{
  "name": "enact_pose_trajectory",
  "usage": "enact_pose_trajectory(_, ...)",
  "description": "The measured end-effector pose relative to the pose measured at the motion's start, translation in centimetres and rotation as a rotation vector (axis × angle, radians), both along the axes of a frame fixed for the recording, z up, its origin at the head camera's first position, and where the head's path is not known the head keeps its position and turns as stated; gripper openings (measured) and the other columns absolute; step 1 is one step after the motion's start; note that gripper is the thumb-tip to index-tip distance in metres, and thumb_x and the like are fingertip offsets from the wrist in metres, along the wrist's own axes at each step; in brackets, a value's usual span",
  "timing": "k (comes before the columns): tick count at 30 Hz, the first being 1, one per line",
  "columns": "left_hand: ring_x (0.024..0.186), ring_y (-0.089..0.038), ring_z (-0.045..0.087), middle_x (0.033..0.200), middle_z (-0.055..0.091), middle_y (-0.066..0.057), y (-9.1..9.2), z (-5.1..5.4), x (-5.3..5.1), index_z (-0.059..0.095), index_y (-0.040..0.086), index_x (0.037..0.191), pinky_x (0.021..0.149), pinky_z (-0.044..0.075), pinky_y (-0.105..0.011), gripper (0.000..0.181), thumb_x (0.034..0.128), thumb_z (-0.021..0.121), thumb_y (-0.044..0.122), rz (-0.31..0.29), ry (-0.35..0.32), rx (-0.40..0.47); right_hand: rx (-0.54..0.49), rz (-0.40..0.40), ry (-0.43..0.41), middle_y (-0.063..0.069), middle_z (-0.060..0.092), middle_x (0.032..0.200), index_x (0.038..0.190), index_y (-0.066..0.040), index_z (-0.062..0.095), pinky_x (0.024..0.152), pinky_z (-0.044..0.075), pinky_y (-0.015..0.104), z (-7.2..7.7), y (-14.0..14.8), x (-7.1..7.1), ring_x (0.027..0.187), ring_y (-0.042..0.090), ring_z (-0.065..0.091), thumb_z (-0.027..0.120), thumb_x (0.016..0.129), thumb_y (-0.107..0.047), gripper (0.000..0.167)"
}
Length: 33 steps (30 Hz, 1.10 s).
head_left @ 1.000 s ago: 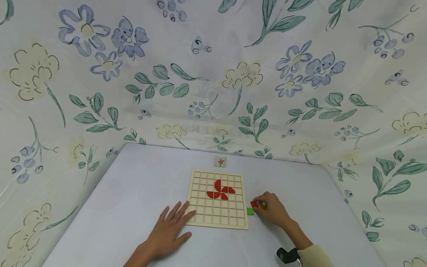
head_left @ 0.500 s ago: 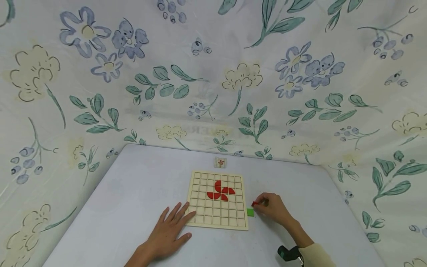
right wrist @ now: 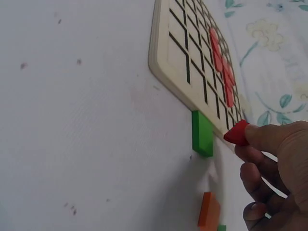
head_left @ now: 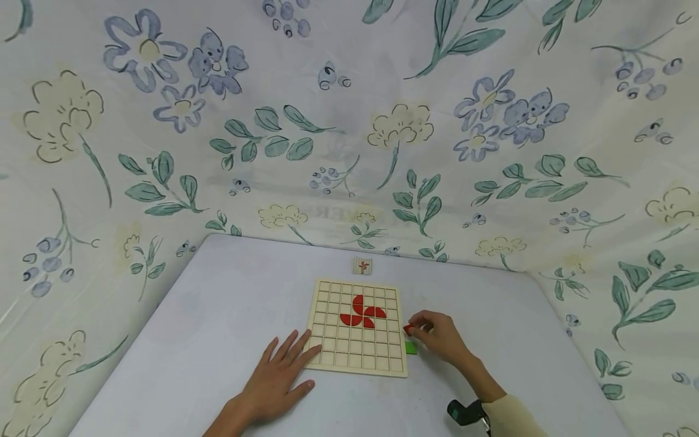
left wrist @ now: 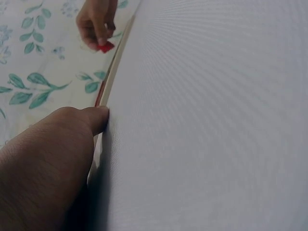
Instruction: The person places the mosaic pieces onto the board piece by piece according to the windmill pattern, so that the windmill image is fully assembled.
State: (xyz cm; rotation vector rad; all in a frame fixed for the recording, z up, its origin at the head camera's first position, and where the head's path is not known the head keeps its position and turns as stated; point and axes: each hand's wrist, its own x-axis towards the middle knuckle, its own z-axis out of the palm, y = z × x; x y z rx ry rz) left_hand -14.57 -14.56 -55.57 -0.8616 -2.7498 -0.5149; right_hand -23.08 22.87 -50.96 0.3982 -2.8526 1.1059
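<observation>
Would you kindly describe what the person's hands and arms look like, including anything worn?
The left hand and right hand are both bare, without gloves. On the right, a pale yellow sleeve shows, with a small black device beside its cuff. No sleeve shows on the left.

White table [head_left: 218,303] | wooden grid board [head_left: 357,346] | pattern card [head_left: 362,266] | green block [right wrist: 202,134] | orange block [right wrist: 209,211]

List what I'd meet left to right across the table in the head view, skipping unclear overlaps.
Left grip → board → green block → right grip → sleeve.
</observation>
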Motion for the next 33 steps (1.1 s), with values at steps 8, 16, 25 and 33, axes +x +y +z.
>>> enact_pose_trajectory(8, 0.145, -0.035, 0.021, 0.160, 0.025, -0.010, 0.0, 0.0, -0.1, 0.041, 0.021, 0.151, 0.110, 0.014, -0.061, 0.060, 0.0983, 0.053, 0.047, 0.001, -0.026, -0.013, -0.022, -0.007, -0.031, -0.007, 0.065, 0.085, 0.092, -0.012, 0.070, 0.064, 0.050, 0.024, 0.8, -1.3, -0.3, 0.076, 0.015, 0.058, 0.077, 0.084, -0.004, 0.013)
enact_pose_trajectory(16, 0.146, -0.034, 0.019, 0.161, 0.022, -0.009, 0.0, -0.1, -0.2, 0.039, 0.022, 0.152, 0.112, 0.012, -0.060, 0.061, 0.0987, 0.051, 0.049, 0.009, -0.051, -0.029, -0.081, 0.054, 0.015, -0.008, 0.066, 0.084, 0.091, -0.011, 0.071, 0.064, 0.051, 0.024, 0.5, -2.6, -0.7, 0.074, 0.013, 0.058, 0.077, 0.084, -0.003, 0.012)
enact_pose_trajectory(25, 0.146, -0.035, 0.019, 0.161, 0.023, -0.009, 0.0, -0.1, -0.1, 0.040, 0.021, 0.152, 0.111, 0.012, -0.061, 0.061, 0.0988, 0.050, 0.050, 0.010, -0.056, -0.020, -0.102, 0.092, 0.009, -0.005, 0.068, 0.082, 0.090, -0.008, 0.074, 0.062, 0.050, 0.025, 0.2, -4.4, -1.1, 0.070, 0.012, 0.058, 0.077, 0.084, -0.003, 0.008)
enact_pose_trajectory(33, 0.146, -0.035, 0.020, 0.161, 0.023, -0.009, 0.0, -0.2, -0.1, 0.040, 0.022, 0.152, 0.111, 0.013, -0.060, 0.060, 0.0990, 0.049, 0.050, 0.008, -0.042, -0.018, -0.112, 0.115, -0.041, -0.007, 0.067, 0.080, 0.091, -0.009, 0.077, 0.060, 0.050, 0.024, -0.8, -5.7, -1.4, 0.069, 0.011, 0.057, 0.077, 0.086, -0.012, 0.007)
